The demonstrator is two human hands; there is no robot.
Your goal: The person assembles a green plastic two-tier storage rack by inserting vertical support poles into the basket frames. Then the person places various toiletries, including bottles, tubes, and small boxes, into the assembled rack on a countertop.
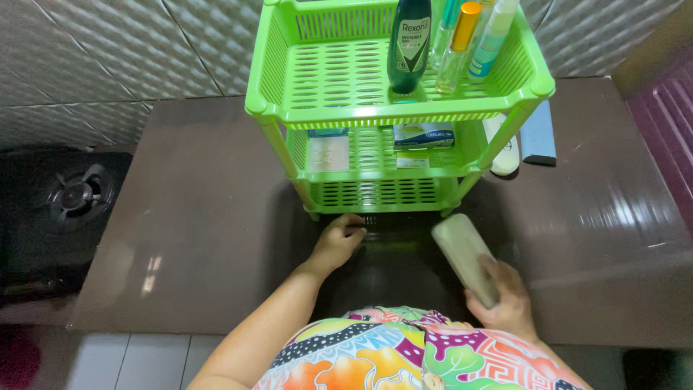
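Holding a beige bottle (465, 256) in closed right hand (505, 300), left hand (338, 242) fingers curled, empty, at green rack (289, 108) base on brown surface (202, 217).

The light was soft and even, with pale glare on the brown countertop (606, 217) at right. Under the green rack (390, 108) lay a dark shadow. The picture was sharp, with edges slightly bent.

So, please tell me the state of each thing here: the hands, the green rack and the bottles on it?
left hand: fingers curled, touching the bottom front edge of the green rack
right hand: shut on a beige flat bottle, tilted
green rack: upright on the brown counter
dark green bottle: upright, top shelf
clear bottle with orange cap: upright, capped
small boxes: lying on the middle shelf
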